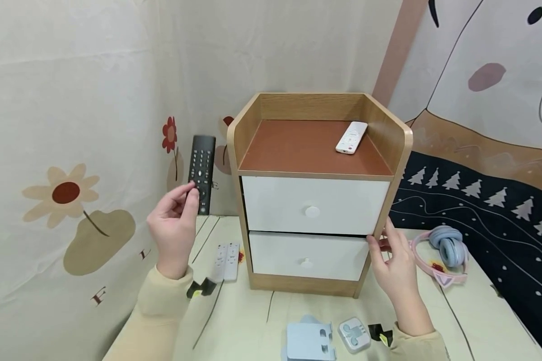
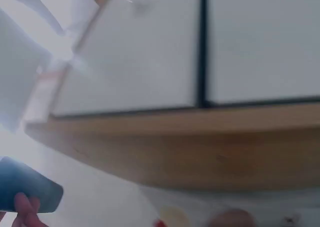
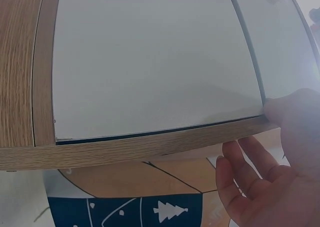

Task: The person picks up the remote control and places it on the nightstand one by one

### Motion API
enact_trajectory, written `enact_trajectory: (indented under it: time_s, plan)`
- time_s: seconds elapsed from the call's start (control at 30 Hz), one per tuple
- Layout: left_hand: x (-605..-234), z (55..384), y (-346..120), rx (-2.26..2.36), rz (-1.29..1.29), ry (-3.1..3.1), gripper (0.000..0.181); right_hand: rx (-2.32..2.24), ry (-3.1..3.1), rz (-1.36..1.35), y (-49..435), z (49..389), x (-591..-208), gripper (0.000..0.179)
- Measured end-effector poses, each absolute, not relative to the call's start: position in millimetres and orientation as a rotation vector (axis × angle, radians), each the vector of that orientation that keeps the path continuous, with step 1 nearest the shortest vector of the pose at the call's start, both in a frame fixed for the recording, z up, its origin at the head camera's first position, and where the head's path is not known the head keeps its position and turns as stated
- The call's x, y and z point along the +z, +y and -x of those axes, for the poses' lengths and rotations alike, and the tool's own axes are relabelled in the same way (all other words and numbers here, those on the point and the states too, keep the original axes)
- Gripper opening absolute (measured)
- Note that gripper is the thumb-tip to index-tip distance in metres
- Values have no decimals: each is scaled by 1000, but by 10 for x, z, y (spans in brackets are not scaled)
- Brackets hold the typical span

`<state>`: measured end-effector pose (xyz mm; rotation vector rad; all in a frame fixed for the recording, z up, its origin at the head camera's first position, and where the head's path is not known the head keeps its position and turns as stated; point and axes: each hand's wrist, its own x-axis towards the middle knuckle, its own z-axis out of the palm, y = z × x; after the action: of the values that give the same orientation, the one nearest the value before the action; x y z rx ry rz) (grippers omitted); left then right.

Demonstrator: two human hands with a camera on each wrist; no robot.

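A black remote control (image 1: 201, 173) is pinched upright between the thumb and fingers of my left hand (image 1: 175, 225), left of a small drawer cabinet (image 1: 318, 287). The left wrist view catches only part of the remote (image 2: 30, 184), at its lower left. My right hand (image 1: 397, 265) grips the cabinet's right front edge near the gap between the two white drawers. In the right wrist view, the thumb (image 3: 295, 112) is on the front and the fingers bend around the outer side. A white remote (image 1: 352, 137) lies on the cabinet's brown top shelf.
Two white remotes (image 1: 226, 262) lie left of the cabinet. Headphones (image 1: 449, 245) with a pink band rest at the right. In front are a light blue folding stand (image 1: 309, 341) and cased earphones (image 1: 354, 334). Printed cloth hangs behind.
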<state>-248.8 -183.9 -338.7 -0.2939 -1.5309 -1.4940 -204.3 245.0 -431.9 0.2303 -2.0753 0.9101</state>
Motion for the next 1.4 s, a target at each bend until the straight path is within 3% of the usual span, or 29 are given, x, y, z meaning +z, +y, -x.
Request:
enact_trajectory:
  time_s: [0.3,0.67,1.4]
  plan:
    - [-2916,2388,-1474,-1460,489,-1338,19,916,-2091,-208,2454,2040,-4311,75]
    - [-2650,2425,-1050,-1357,763,-1419,17,899,-2052,-236,2438,2029,-4305,70]
    - [-2212,2575,-515,-1097,789,-2023,18,940,-2087,-211,2426,2010,-4301,74]
